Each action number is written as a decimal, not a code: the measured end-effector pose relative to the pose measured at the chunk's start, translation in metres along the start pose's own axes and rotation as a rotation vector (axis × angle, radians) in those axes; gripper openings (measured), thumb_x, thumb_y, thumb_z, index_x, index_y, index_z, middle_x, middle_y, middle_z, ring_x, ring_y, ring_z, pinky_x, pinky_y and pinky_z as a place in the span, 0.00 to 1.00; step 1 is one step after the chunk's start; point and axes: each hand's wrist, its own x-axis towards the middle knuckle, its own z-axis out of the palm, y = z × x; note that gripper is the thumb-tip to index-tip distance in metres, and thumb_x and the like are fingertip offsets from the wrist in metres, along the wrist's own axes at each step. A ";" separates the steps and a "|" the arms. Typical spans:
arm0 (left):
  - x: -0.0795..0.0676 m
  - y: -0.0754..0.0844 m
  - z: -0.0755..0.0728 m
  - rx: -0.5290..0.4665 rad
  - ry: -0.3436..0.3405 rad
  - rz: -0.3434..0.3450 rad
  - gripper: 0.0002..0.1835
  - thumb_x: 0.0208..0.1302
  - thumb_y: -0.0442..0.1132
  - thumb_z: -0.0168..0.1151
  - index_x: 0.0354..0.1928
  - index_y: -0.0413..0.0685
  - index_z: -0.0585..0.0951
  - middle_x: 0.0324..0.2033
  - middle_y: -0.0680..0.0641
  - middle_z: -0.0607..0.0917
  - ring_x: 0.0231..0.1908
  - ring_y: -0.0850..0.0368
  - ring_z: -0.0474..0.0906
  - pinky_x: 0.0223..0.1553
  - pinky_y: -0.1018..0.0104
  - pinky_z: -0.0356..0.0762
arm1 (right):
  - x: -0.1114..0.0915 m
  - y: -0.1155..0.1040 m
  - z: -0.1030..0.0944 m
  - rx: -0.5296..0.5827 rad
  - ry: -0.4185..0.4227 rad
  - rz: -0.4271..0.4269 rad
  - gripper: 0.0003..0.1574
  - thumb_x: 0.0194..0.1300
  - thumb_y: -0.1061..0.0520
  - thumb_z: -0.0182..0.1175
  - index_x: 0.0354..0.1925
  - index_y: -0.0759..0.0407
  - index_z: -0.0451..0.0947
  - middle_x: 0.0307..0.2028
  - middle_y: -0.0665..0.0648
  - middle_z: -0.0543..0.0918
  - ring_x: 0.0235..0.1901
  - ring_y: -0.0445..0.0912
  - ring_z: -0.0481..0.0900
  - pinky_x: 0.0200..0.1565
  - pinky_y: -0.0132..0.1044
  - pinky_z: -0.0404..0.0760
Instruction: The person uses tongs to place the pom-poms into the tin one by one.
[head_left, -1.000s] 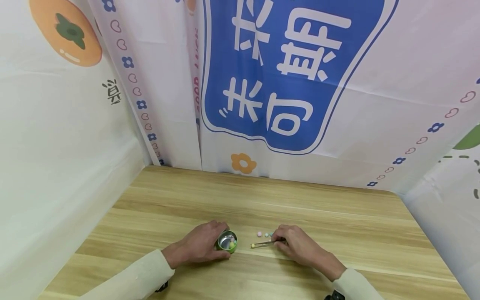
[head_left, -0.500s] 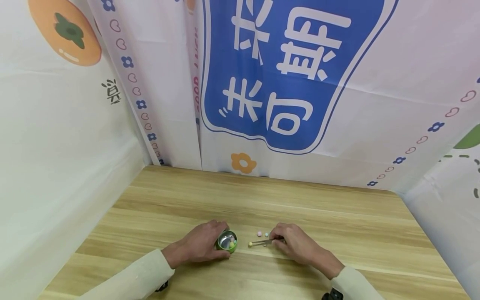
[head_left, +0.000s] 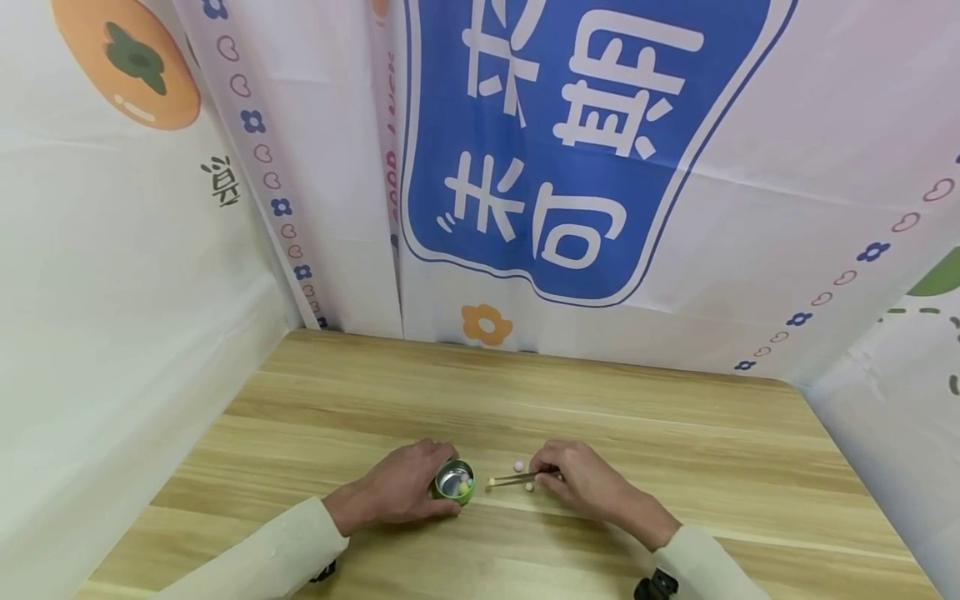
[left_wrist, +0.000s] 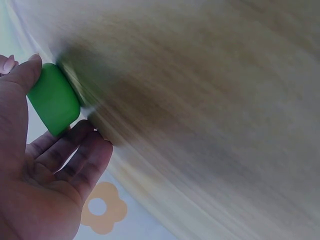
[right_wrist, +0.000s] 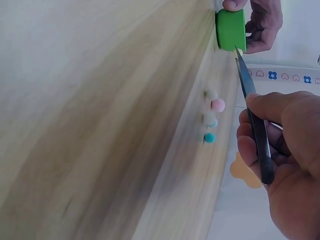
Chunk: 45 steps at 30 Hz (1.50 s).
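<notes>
In the head view, my right hand (head_left: 588, 479) pinched slim dark metal tweezers (head_left: 517, 479), their tips slightly parted around a small round yellow ball (head_left: 491, 482), just beside the small round green tin (head_left: 467, 497) with the silvery inside. Too hard a squeeze could have shot the ball sideways; too slack, and it could have dropped. In the left wrist view, my left hand had thumb and fingers around the tin; a jerk could have tipped it. In the right wrist view, a round pink ball (right_wrist: 218, 105) and a round teal ball (right_wrist: 209, 137) lay loose, and a low knuckle could have sent them rolling
</notes>
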 end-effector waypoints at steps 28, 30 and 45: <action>-0.001 -0.002 0.003 0.009 0.025 0.027 0.28 0.54 0.61 0.71 0.48 0.52 0.75 0.36 0.55 0.79 0.35 0.65 0.74 0.33 0.71 0.74 | 0.014 -0.012 -0.004 0.023 -0.001 -0.049 0.05 0.66 0.60 0.64 0.40 0.55 0.83 0.36 0.47 0.84 0.35 0.34 0.78 0.37 0.28 0.79; -0.001 -0.001 0.003 0.012 0.027 0.027 0.28 0.54 0.60 0.71 0.48 0.52 0.75 0.36 0.55 0.79 0.35 0.65 0.74 0.33 0.71 0.74 | 0.014 -0.014 -0.005 0.032 -0.011 -0.047 0.04 0.66 0.60 0.64 0.40 0.56 0.83 0.35 0.47 0.84 0.34 0.33 0.78 0.37 0.28 0.79; 0.000 -0.001 0.002 0.001 0.016 0.005 0.29 0.53 0.60 0.72 0.49 0.51 0.75 0.37 0.55 0.79 0.35 0.66 0.74 0.34 0.70 0.74 | 0.022 -0.018 -0.001 0.012 -0.022 -0.071 0.04 0.67 0.59 0.63 0.40 0.54 0.83 0.36 0.47 0.84 0.35 0.33 0.78 0.38 0.28 0.78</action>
